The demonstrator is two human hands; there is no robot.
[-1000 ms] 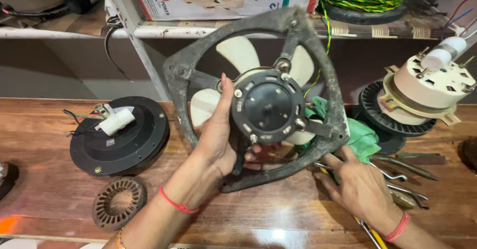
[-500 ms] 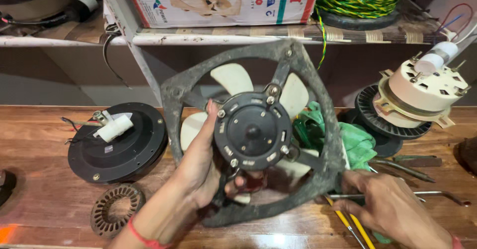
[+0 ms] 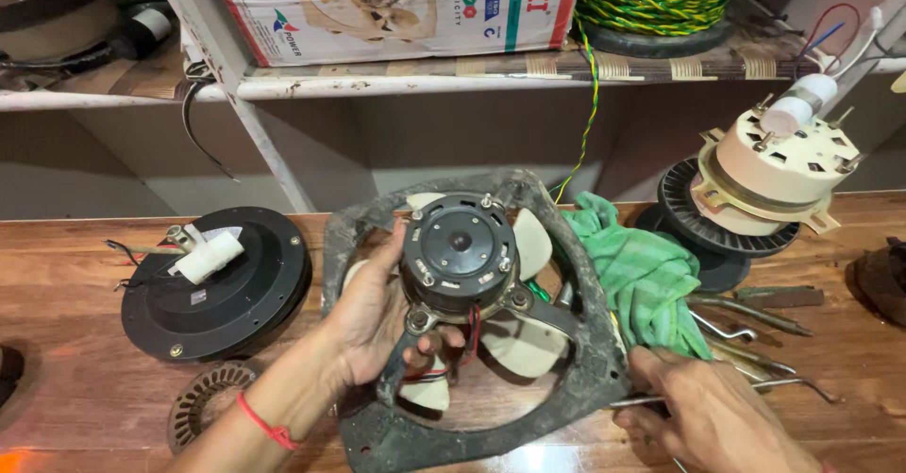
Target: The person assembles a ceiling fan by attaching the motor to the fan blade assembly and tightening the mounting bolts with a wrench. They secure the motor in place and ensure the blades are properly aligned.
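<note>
Fan frame (image 3: 585,379) rests in left hand (image 3: 368,317), right hand (image 3: 703,407) just beside.

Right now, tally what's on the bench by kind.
Exhaust fan in dirty frame, held by left hand: 1
Black round motor covers: 1
Cream motors on black discs: 1
Green cloths: 1
Stator rings: 1
Total: 5

Both arms are bare, with no sleeves showing. The left hand (image 3: 373,317) wears no glove or ring; a thin red thread band (image 3: 267,423) circles its wrist, just left of the fan frame (image 3: 585,379). The right hand (image 3: 703,412), right of that frame, is also ungloved and ringless.
</note>
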